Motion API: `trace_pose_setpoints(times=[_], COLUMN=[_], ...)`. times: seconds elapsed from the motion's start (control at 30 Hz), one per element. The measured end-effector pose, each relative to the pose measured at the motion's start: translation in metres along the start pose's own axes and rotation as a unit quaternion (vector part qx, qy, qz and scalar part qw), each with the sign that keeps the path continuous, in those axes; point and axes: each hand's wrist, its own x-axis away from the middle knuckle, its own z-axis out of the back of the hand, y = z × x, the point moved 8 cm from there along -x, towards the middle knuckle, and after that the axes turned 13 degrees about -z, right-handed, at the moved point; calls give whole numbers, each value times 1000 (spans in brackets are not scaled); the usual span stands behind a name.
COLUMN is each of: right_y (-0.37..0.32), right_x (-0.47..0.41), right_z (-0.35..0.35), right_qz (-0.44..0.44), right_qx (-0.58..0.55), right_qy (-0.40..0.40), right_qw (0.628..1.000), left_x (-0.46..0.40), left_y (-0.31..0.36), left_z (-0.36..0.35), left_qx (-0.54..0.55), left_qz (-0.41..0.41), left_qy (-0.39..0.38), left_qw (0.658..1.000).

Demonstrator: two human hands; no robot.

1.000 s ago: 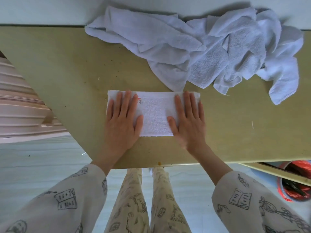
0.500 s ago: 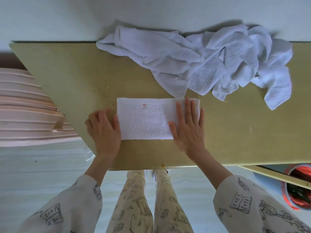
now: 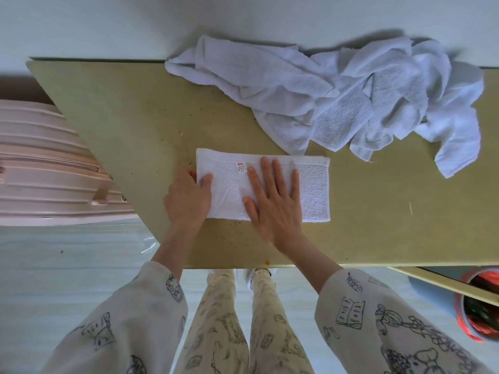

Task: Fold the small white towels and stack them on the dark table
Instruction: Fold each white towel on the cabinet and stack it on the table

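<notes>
A small white towel (image 3: 314,190), folded into a long rectangle with a small red-printed label on top, lies on the olive-tan table (image 3: 135,125). My left hand (image 3: 187,198) pinches the towel's left edge, thumb on top and fingers tucked under it. My right hand (image 3: 272,203) lies flat on the middle of the towel, fingers straight and spread, pressing it down. A heap of unfolded white towels (image 3: 337,98) sits at the table's far edge, just beyond the folded one.
A pink ribbed suitcase (image 3: 46,168) stands on the floor left of the table. A red-rimmed bin (image 3: 478,306) sits under the table's right end. My patterned trouser legs (image 3: 237,319) are below the near table edge. Bare tabletop stretches right of the folded towel.
My left hand moved from beside the towel onto its left edge and took hold of it. My right hand slid from the towel's right end to its middle.
</notes>
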Motion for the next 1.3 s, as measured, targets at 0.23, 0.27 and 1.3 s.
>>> trace_pose_setpoints(times=[0.23, 0.27, 1.3], right_y=[-1, -1, 141], right_x=[2, 2, 0], right_z=[-3, -3, 29], right_qz=[-12, -12, -370], right_qx=[3, 2, -563], right_qy=[-8, -10, -153], right_qw=[1000, 1000, 723], left_x=[-8, -7, 61], left_y=[-7, -5, 157], left_z=[-3, -3, -127], left_qx=[105, 96, 24], left_qz=[31, 23, -303], left_qy=[-16, -16, -103], left_qw=[994, 995, 947])
